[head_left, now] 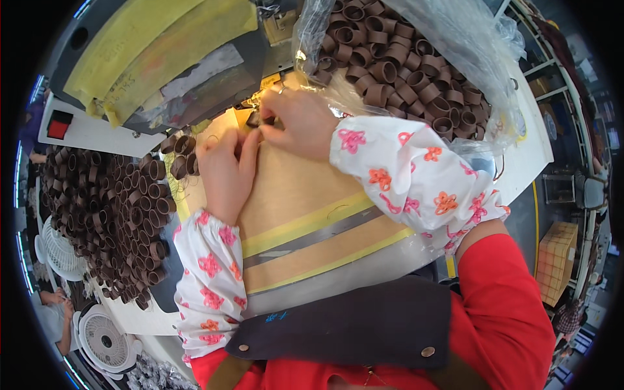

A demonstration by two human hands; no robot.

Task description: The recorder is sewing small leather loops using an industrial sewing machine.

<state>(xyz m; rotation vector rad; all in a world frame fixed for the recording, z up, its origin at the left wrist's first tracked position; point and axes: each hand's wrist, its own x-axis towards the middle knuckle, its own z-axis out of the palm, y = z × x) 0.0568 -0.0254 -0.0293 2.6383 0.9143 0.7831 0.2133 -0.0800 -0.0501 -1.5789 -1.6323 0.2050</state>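
Under the lit head of what looks like a sewing machine (pixel 218 62), my two hands meet at the far edge of a tan work surface (pixel 296 182). My right hand (pixel 302 123) has its fingers curled in a pinch around a small dark brown piece (pixel 268 121), partly hidden by the fingers, which looks like one of the brown rings. My left hand (pixel 226 172) is closed, thumb against the fingers, touching the same spot; what it grips, if anything, is hidden. Several loose brown rings (pixel 184 146) lie just left of my left hand.
A clear plastic bag (pixel 455 39) full of brown rings (pixel 416 71) stands at the far right. A large heap of brown rings (pixel 110 208) covers the left side. Beyond are white fans (pixel 104 341), another person's hands (pixel 65 309) and a yellowish box (pixel 557 260).
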